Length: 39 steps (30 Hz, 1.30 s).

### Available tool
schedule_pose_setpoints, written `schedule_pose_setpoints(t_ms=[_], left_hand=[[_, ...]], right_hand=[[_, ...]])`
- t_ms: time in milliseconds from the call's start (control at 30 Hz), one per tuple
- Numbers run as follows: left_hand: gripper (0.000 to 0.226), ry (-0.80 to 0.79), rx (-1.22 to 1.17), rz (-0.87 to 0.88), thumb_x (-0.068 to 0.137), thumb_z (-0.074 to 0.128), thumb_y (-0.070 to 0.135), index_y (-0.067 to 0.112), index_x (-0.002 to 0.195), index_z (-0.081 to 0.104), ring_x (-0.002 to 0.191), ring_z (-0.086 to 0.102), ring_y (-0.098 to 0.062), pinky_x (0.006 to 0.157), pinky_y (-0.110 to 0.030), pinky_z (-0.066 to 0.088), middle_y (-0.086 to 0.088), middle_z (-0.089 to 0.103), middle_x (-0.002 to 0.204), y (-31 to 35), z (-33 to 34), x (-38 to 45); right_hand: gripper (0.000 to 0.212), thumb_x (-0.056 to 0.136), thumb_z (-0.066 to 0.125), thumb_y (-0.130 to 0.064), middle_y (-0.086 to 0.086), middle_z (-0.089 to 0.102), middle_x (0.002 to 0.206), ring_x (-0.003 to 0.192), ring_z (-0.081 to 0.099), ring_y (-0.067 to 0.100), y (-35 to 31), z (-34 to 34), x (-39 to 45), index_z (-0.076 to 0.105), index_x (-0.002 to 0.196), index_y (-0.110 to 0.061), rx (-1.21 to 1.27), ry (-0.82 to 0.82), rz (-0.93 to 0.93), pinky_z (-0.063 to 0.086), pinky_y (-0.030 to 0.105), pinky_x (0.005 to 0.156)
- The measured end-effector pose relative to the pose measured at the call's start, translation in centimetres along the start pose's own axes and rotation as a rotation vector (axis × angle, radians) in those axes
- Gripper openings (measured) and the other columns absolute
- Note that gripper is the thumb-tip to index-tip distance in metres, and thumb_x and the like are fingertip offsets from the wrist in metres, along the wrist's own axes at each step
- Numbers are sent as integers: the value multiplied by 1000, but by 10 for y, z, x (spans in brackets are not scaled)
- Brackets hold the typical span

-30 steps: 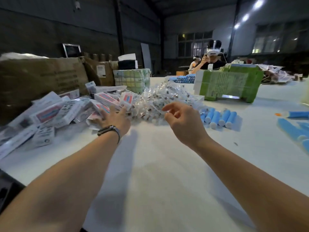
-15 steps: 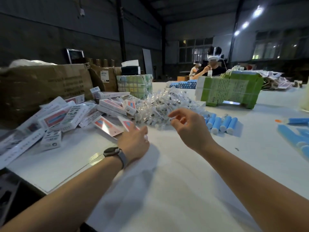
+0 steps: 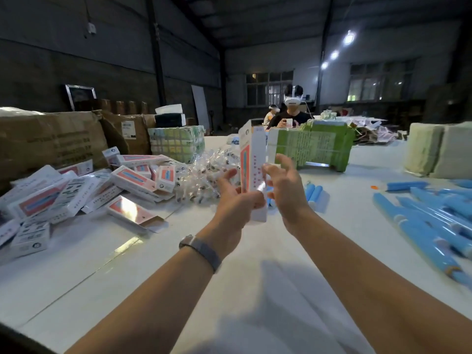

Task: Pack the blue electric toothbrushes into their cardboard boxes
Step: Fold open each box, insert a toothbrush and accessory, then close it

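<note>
Now the left hand (image 3: 236, 203) grips the lower end of a cardboard box (image 3: 251, 169), holding it upright above the surface (image 3: 255, 251) with its top flap standing open at 12 o'clock. The right hand (image 3: 286, 192) sits just to the box's 3 o'clock side, fingers spread and relaxed, touching or nearly touching the edge; it holds nothing that I can make out.

The step in hand looks like squaring the flattened box into a tube ready for filling. To do that well, the left hand should keep its hold low so the open mouth stays free, while the right hand presses the side edges gently until the panels pop square, without creasing the thin card. The bottom flap should probably be tucked before anything goes in.

Blue toothbrushes (image 3: 313, 194) lie just beyond the right hand at 2 o'clock, and a larger spread of wrapped blue toothbrushes (image 3: 434, 226) rests at 3 o'clock, well apart from the hands. More boxes (image 3: 76, 192) are heaped at 9 o'clock, with a pile of clear packets (image 3: 204, 172) at 11 o'clock. The nearest brush is the easy pick once the box holds its shape
</note>
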<state>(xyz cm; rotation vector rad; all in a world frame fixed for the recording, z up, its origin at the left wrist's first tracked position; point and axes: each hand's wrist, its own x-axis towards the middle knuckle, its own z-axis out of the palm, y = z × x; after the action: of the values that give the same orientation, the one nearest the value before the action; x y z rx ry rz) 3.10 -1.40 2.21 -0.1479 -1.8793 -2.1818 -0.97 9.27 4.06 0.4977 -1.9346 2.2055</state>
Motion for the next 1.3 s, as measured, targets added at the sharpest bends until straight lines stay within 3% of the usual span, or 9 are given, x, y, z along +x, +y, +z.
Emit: schedule_pose_setpoints(t_ms=[133, 300, 467, 700, 833, 967, 1067, 1167, 1300], left_hand=[[70, -58, -12, 39, 84, 57, -11, 34, 132, 32, 76, 71, -5, 58, -19, 53, -4, 70, 101, -18, 24, 4], [71, -94, -49, 155, 64, 55, -3, 20, 130, 45, 106, 69, -18, 83, -37, 57, 1, 73, 107, -41, 22, 3], [73, -130, -87, 118, 57, 52, -6, 23, 123, 59, 102, 69, -20, 78, -30, 58, -7, 72, 104, -42, 8, 4], [65, -139, -142, 97, 51, 51, -7, 16, 109, 67, 102, 69, -28, 85, -45, 57, -12, 74, 102, -39, 10, 0], [52, -147, -91, 132, 63, 71, 13, 18, 114, 64, 90, 72, -22, 72, -32, 59, -6, 74, 98, -37, 7, -3], [70, -222, 56, 94, 56, 81, 50, 23, 117, 59, 76, 72, -16, 65, -25, 57, 2, 73, 86, -40, 4, -8], [72, -209, 82, 87, 58, 71, 69, 26, 114, 54, 66, 69, -12, 61, -25, 56, -2, 68, 78, -42, 9, -9], [78, -231, 87, 79, 65, 45, 85, 29, 118, 55, 67, 68, -15, 62, -26, 55, -4, 67, 78, -44, 10, -10], [68, -209, 133, 129, 76, 41, 81, 33, 123, 55, 79, 72, -19, 64, -27, 58, -2, 73, 90, -44, 8, -10]], right_hand=[[61, 90, 67, -14, 10, 61, 115, 94, 71, 24, 0, -19, -2, 37, 141, -27, -12, -184, 1, 60, 44, 83], [81, 76, 83, -12, 7, 58, 112, 99, 66, 22, 1, -27, -1, 39, 142, -25, -217, -278, -4, 60, 42, 83], [61, 63, 92, -27, -7, 70, 97, 87, 69, 6, 0, -26, -1, 59, 115, -23, -411, -354, -61, 59, 30, 79], [51, 68, 88, -30, -11, 72, 100, 93, 69, 8, -5, -25, -8, 62, 112, -28, -455, -378, -176, 57, 31, 83], [40, 82, 70, -51, -11, 72, 100, 91, 69, 10, -7, -33, -7, 60, 115, -32, -395, -464, -13, 57, 30, 74], [49, 91, 47, -66, 0, 62, 124, 105, 59, 18, -10, -84, 6, 56, 120, -28, -547, -152, 78, 50, 39, 89], [41, 93, 55, -50, 3, 55, 133, 116, 51, 23, 5, -140, 14, 53, 127, -28, -1171, 150, 119, 44, 38, 92], [46, 92, 52, -37, 5, 43, 140, 127, 39, 31, 17, -191, 4, 43, 136, -30, -1543, 248, 310, 39, 43, 94], [40, 92, 50, -29, 4, 49, 133, 122, 43, 30, 18, -227, -11, 45, 131, -27, -1681, 286, 435, 37, 41, 85]])
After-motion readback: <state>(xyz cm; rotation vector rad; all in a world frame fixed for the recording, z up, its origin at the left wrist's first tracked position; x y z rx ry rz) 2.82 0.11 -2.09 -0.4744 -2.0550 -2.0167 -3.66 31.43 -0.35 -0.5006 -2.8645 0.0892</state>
